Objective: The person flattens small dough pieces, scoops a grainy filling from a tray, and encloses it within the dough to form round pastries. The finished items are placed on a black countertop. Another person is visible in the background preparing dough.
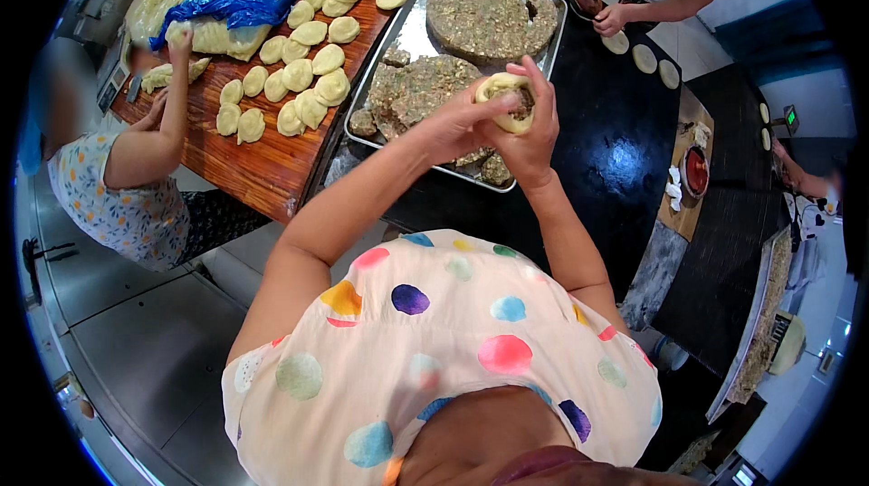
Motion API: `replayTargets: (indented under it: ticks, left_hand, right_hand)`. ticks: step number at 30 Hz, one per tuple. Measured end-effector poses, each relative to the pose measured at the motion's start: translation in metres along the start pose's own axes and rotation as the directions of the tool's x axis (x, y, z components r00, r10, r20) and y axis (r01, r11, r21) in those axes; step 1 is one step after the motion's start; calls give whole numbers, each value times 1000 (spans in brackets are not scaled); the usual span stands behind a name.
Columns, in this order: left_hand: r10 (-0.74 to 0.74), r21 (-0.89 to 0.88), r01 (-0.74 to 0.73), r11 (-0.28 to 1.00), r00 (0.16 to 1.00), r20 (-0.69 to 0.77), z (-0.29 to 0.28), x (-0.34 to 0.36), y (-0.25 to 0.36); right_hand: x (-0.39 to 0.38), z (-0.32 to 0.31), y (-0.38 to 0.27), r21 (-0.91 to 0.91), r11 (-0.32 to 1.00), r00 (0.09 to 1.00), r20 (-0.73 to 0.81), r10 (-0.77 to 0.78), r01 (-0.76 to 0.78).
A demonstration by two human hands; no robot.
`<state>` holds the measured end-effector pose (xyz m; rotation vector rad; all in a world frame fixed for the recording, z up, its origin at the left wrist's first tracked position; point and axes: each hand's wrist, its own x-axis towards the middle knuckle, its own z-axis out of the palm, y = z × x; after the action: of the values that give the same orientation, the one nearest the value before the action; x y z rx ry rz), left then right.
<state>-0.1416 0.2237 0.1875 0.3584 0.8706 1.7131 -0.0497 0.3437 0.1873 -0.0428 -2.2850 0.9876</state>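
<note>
Together over the near right part of a tray, the person's left hand [458, 124] and right hand [531, 138] are closed round one dough cup [495, 88]. Beneath and to their right spreads the black desk [602, 138], the biggest surface; its bare stretch right of the tray gives the right arm the most open room, up to a row of pale dough discs [644, 58] near its far right edge. Left of it stands the wooden desk [258, 174], largely covered toward its far end. Next in size, the metal tray [416, 41] has its long axis running away from the person and leaning right, its raised rim crossing under both forearms. Two mounds of green-flecked minced filling take up most of it: the far mound [489, 14] lies straight beyond the hands, the near mound [418, 90] just to their left, so the left hand is nearer to that one. Flattened dough pieces [308, 33] lie well to the left, past the tray's rim. Smallest is the dough cup itself, roughly round with no clear long axis, its mouth turned upward; the left thumb reaches into it beside some filling [522, 104], while the right hand wraps its right side.
</note>
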Motion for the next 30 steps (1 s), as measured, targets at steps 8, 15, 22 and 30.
replayTargets:
  ticks: [8,15,22,30]
  left_hand:
    - [-247,182,223,958,961,127,18,-4,26]
    - [-35,455,-8,890,996,86,29,-3,23]
    - [69,222,-64,973,997,-17,31,-1,14]
    - [-84,303,64,951,995,54,28,1,20]
  right_hand:
    - [1,-26,-10,171,985,996,87,14,-29]
    - [-2,-17,-18,5,985,979,-116,-169,171]
    - [-4,-5,-22,-114,968,911,-327,-250,225]
    - [-7,-22,-19,138,984,975,-207,-80,110]
